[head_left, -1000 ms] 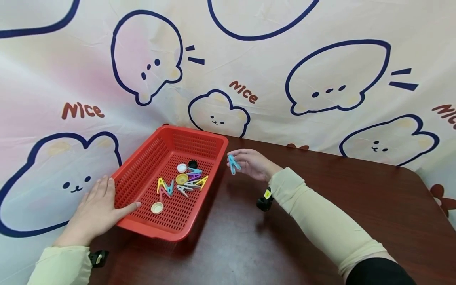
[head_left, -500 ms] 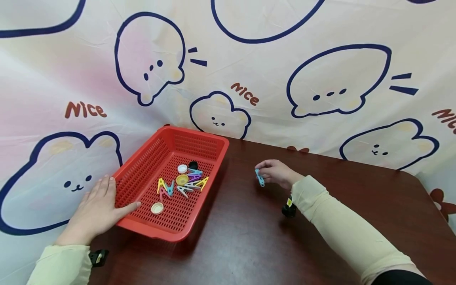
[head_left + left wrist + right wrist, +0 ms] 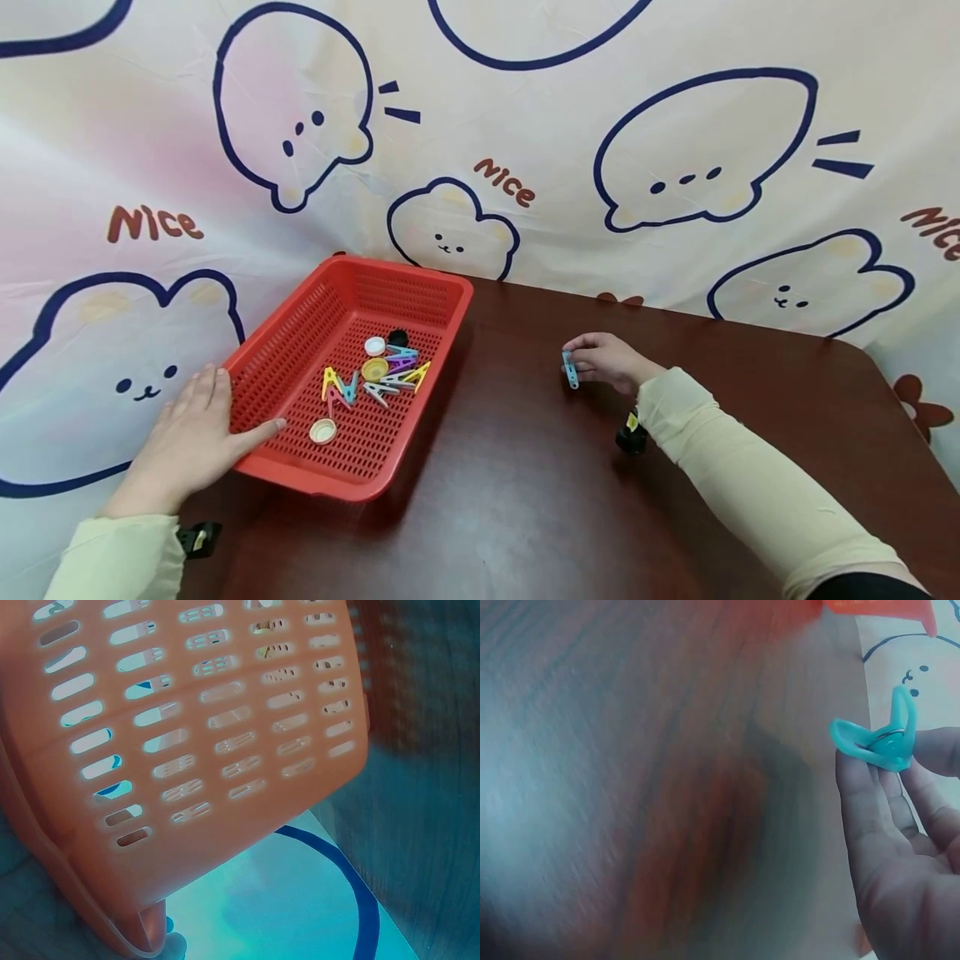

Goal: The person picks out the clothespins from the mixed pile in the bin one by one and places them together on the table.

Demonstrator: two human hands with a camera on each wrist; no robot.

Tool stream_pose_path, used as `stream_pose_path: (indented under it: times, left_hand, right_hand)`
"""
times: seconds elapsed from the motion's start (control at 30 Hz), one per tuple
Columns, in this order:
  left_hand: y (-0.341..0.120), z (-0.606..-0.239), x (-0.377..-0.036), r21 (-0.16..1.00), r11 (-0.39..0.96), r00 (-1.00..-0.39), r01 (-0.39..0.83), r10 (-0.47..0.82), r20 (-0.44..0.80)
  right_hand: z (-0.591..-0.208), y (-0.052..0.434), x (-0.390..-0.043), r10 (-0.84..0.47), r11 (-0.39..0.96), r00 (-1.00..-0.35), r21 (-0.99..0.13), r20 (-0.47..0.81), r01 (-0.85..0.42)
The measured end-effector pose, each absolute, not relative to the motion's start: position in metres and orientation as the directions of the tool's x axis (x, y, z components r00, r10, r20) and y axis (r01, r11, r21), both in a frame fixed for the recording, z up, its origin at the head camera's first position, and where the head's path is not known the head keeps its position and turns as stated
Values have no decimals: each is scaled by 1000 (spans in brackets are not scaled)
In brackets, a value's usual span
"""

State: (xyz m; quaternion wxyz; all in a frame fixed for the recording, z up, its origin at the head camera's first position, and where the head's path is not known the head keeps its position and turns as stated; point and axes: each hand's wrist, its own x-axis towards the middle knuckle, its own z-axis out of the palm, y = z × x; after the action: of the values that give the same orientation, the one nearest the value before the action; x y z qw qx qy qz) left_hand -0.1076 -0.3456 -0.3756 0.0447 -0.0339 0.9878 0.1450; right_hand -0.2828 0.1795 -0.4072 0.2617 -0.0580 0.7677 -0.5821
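In the head view, the fingertips of my right hand (image 3: 611,362) pinch a light blue clothespin (image 3: 570,370) over the table, right of the red plastic basket (image 3: 411,297). The right wrist view has this clothespin (image 3: 891,759) between thumb and fingers, its two legs apart. My left hand (image 3: 183,442) rests at the basket's near left corner, fingers straight along the left rim and thumb across the front. Inside the basket lie several clothespins, among them a purple one (image 3: 401,367) and a pink one (image 3: 337,398), plus a yellow cap (image 3: 375,369) and a cream cap (image 3: 322,431).
A white cap (image 3: 374,346) and a black object (image 3: 397,337) also lie in the basket. Behind the dark brown table (image 3: 510,500) hangs a printed cloth (image 3: 555,125), which also runs down the left side.
My right hand has moved right, away from the basket's right rim, with the blue clothespin in its fingers. The left hand stays at the basket. The head view has shifted slightly.
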Motion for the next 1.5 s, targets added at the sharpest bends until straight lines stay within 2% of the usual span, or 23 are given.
stream_pose_path:
  times: [0.33,0.53,0.8,1.5]
  left_hand:
    - [-346,-374,-107,286,954,-992,-91,-63,-107]
    - [-344,-372,-108,277,956,-992,-93,-66,-105]
    - [-343,-370,-108,279,956,-992,-92,-64,-108]
    - [-345,-372,-109,272,957,-989,-100,-66,-130]
  right_hand:
    - [-428,132,-283,-360,261,-847,-914,-391,311]
    - [-433,114,-276,-254,176,-895,-928,-366,330]
    - [-433,110,-271,-203,161,-918,-936,-341,312]
    - [-435,108,-274,-162,121,-904,-917,-396,380]
